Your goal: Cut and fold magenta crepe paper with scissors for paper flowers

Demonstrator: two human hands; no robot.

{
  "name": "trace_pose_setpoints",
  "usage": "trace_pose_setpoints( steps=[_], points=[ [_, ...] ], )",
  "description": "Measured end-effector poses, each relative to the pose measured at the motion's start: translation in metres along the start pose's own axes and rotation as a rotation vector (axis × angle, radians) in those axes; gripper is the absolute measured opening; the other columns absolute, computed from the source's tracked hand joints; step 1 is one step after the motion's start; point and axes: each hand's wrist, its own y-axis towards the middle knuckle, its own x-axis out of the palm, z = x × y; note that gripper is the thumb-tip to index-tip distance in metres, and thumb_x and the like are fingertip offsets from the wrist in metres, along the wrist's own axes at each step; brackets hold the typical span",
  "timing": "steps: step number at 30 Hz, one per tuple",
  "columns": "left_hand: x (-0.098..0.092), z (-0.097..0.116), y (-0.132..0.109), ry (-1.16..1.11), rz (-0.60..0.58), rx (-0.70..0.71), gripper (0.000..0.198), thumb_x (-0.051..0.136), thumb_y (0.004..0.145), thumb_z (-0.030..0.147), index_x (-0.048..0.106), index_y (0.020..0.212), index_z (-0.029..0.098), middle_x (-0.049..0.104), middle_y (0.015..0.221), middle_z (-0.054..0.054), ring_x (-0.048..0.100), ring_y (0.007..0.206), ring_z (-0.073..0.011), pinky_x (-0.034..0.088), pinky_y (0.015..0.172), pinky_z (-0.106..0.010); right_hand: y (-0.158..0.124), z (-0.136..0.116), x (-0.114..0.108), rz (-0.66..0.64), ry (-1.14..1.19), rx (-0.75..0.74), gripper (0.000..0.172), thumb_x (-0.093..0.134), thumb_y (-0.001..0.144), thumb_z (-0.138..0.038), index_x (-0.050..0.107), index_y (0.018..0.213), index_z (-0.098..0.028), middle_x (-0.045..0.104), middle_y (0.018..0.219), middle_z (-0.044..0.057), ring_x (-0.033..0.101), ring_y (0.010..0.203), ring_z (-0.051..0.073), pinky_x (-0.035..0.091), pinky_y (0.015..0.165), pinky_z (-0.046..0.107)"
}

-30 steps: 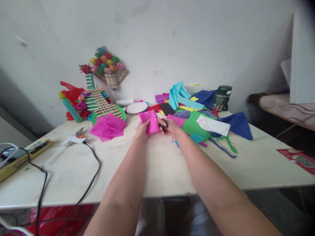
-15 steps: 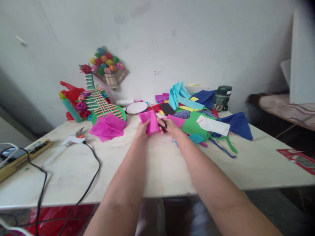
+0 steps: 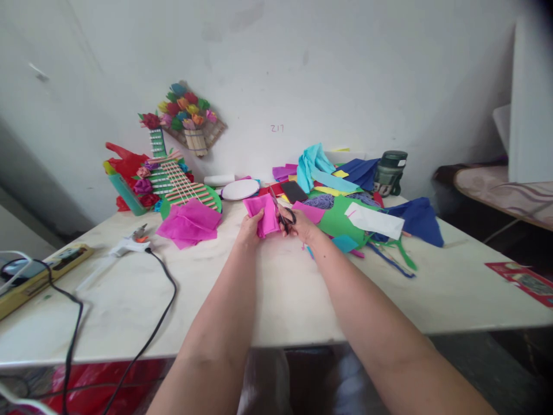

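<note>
My left hand (image 3: 251,227) is closed on a folded piece of pink crepe paper (image 3: 266,214), its thumb lying over the near side. In my right hand (image 3: 301,223) is a pair of scissors (image 3: 286,218) with dark handles, my fingers through the loops. The blades point away from me along the right edge of the folded paper. Whether they are biting into it I cannot tell. Another pink sheet (image 3: 190,223) lies loosely on the table to the left, by a green paper guitar (image 3: 185,190).
A hot glue gun (image 3: 129,246) with its black cord and a yellow power strip (image 3: 47,274) lie at left. Beyond my right hand are green paper (image 3: 339,216), a phone (image 3: 294,192), cyan cloth-like paper (image 3: 314,164) and a dark bottle (image 3: 389,173). A white disc (image 3: 240,189) sits farther back.
The scissors' handles have spread apart a little and turned slightly in my right hand. My left hand and the pink paper have hardly moved.
</note>
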Motion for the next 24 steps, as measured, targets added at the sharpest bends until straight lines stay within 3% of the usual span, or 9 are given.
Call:
trace_pose_setpoints(
  steps=[5,24],
  points=[
    [0.0002,0.0004,-0.0022,0.016,-0.057,-0.011,0.016,0.068,0.070,0.014,0.062,0.084,0.008,0.069,0.072,-0.010,0.067,0.069,-0.0207,0.055,0.076,-0.036,-0.0005,-0.0004,-0.0007,0.006,-0.008,-0.001,0.047,0.059,0.073,-0.061,0.057,0.072,-0.014,0.057,0.048,0.000,0.050,0.034,0.007,0.019,0.027,0.016],
    [0.0038,0.0024,-0.0051,-0.012,-0.015,-0.033,0.013,0.068,0.070,0.012,0.062,0.081,0.008,0.067,0.069,-0.008,0.067,0.067,-0.0195,0.054,0.076,-0.035,-0.0027,-0.0053,0.0027,0.053,0.057,0.002,0.048,0.064,0.067,-0.062,0.055,0.067,-0.015,0.051,0.045,-0.004,0.045,0.034,0.005,0.031,0.032,0.017]
  ],
)
